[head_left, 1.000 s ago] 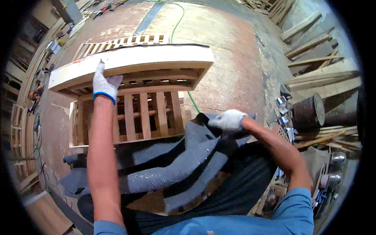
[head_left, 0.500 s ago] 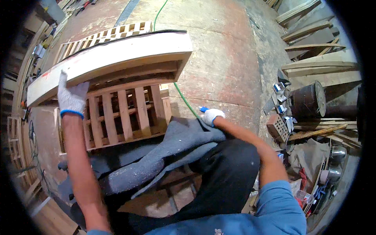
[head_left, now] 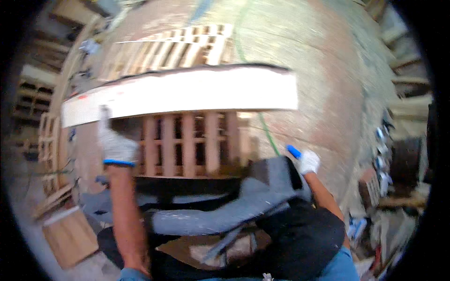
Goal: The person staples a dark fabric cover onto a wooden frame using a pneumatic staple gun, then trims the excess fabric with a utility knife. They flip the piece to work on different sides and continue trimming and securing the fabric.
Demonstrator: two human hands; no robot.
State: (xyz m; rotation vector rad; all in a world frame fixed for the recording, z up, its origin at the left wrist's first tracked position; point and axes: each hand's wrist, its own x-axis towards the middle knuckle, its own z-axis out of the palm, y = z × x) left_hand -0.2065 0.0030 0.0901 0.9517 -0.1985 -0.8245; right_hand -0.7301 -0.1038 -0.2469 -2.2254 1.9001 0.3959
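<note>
A long wooden frame with a white-covered face [head_left: 201, 91] and a ragged dark strip along its far edge spans the view in front of me. My left hand [head_left: 117, 145], in a pale knit glove with a blue cuff, grips its near edge toward the left end, thumb lying on the white face. My right hand [head_left: 308, 162], gloved too, is closed around a small blue tool [head_left: 293, 151], whose exact kind is blurred. It sits apart from the frame, beyond my right knee. Grey cloth [head_left: 220, 216] lies bunched over a support between my arms and the frame.
Slatted wooden frames [head_left: 187, 145] stand beneath and behind the white-faced piece. A green hose [head_left: 268, 133] runs across the floor. Timber lengths [head_left: 412, 100], a perforated brick [head_left: 369, 187] and a dark drum [head_left: 405, 159] line the right side. A wooden panel [head_left: 70, 236] lies at lower left.
The view has swung, so everything sits further right and lower. The white-faced frame has tipped, showing more of its face and hiding its underside. Both hands keep their holds.
</note>
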